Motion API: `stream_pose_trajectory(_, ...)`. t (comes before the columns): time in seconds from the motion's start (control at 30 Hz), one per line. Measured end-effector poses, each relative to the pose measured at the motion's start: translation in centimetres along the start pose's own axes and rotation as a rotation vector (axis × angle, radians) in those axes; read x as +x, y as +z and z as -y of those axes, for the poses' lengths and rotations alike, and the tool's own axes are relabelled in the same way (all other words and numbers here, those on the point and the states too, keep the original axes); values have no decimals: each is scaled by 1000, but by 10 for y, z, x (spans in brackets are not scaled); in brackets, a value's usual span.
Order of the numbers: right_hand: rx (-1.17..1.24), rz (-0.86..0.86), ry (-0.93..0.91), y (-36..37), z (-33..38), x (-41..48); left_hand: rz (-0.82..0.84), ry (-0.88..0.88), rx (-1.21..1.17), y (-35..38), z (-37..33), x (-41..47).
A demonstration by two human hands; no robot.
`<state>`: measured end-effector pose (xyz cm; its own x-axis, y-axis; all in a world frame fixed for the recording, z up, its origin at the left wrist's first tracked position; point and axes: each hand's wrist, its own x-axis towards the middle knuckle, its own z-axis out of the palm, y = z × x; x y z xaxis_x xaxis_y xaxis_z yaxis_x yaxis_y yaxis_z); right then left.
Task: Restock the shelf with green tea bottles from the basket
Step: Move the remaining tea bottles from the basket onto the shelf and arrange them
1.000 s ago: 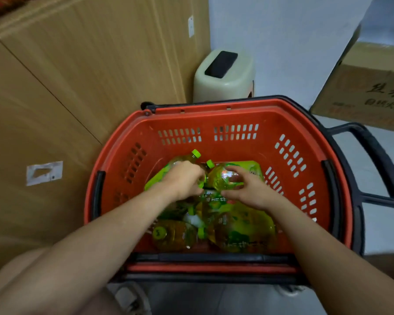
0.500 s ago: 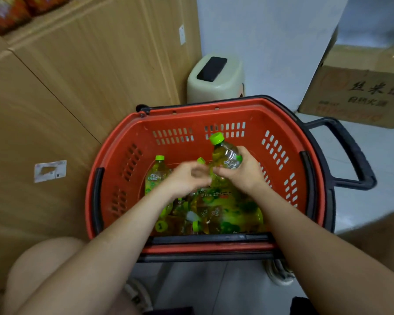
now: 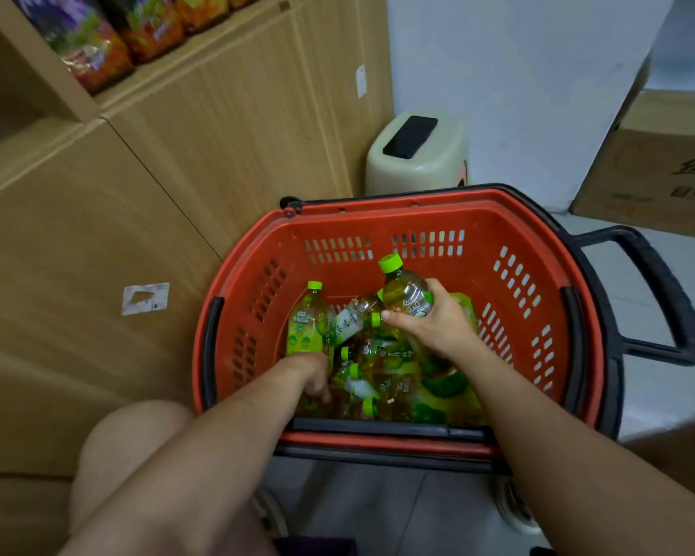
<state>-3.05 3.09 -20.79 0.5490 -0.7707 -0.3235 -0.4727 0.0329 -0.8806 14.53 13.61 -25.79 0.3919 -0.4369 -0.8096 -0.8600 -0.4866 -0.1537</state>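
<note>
Now the right hand (image 3: pixel 434 331) grips a bottle (image 3: pixel 406 292) inside the basket (image 3: pixel 418 218); the left hand (image 3: pixel 311 373) reaches in too, its hold unclear.

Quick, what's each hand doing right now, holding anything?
Left hand: down among the loose bottles; grip cannot be told.
Right hand: holding a green tea bottle.
</note>
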Motion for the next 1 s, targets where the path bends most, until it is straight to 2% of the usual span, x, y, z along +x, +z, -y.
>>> stream_pose_trajectory(0.37, 19, 82, -1, 3, 0, 0, 74, -33, -170, 7, 3, -3)
stream_pose_trajectory(0.53, 10, 176, -29, 9, -1, 3, 33, 17, -154, 10, 10, -3)
stream_pose_trajectory(0.63, 18, 209, -63, 14, -1, 4, -91, 101, -222, 5, 12, -8)
stream_pose_trajectory(0.9, -113, 330, -125, 21, 8, 1, -578, 220, -453, -18, 57, -68)
stream_pose_trajectory(1.0, -137, 407, -135, 24, 33, -5, -775, 268, -495, -25, 65, -103)
